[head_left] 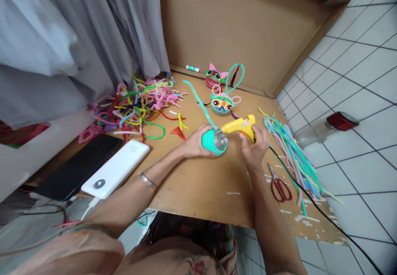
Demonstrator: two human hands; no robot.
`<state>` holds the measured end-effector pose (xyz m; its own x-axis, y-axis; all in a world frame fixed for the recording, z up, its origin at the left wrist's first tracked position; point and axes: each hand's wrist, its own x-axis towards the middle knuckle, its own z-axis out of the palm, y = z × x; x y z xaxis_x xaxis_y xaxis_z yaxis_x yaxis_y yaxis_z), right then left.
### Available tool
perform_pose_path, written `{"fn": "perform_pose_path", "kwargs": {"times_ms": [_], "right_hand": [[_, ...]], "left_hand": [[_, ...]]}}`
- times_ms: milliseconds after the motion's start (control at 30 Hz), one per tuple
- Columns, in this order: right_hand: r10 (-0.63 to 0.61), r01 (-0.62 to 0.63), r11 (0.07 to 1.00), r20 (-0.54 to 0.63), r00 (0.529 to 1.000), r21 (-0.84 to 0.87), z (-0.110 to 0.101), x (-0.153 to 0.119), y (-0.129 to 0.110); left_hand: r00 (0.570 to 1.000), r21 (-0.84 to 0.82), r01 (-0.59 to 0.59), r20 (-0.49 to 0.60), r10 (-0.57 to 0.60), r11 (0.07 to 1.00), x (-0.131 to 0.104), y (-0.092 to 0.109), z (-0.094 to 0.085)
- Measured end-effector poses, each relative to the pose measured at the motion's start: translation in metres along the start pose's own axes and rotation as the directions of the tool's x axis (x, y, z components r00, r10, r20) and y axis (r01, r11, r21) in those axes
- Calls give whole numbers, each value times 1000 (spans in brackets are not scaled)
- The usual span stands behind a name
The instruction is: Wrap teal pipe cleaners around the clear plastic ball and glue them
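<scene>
My left hand (197,141) is closed round a clear ball (220,141) partly wrapped in rows of turquoise pipe cleaner (208,142). One loose end of that pipe cleaner sticks up and away to the left. In my right hand (255,146) is a yellow hot glue gun (238,128), its nozzle at the upper edge of the wrapping; whether the tip touches is too small to tell. Behind the ball stand two finished animal-face balls, a turquoise one with pink loop ears (222,104) and a red and green one (214,77).
A tangled heap of coloured pipe cleaners (145,101) lies at left, beside a black phone (80,165) and a white power bank (116,169). At right are red-handled scissors (280,187), straight pipe cleaners (291,155) and the gun's black cord (313,202). A cardboard wall (235,27) closes the back.
</scene>
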<state>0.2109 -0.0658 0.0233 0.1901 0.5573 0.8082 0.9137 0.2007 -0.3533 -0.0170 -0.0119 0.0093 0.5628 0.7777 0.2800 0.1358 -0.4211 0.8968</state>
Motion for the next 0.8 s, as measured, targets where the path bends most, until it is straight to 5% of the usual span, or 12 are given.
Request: {"fn": "perform_pose_path", "kwargs": {"times_ms": [800], "right_hand": [[-34, 32, 999, 50, 998, 37, -1, 2, 5]], "left_hand": [[1000, 1, -18, 4, 18, 1000, 1, 0, -2]]}}
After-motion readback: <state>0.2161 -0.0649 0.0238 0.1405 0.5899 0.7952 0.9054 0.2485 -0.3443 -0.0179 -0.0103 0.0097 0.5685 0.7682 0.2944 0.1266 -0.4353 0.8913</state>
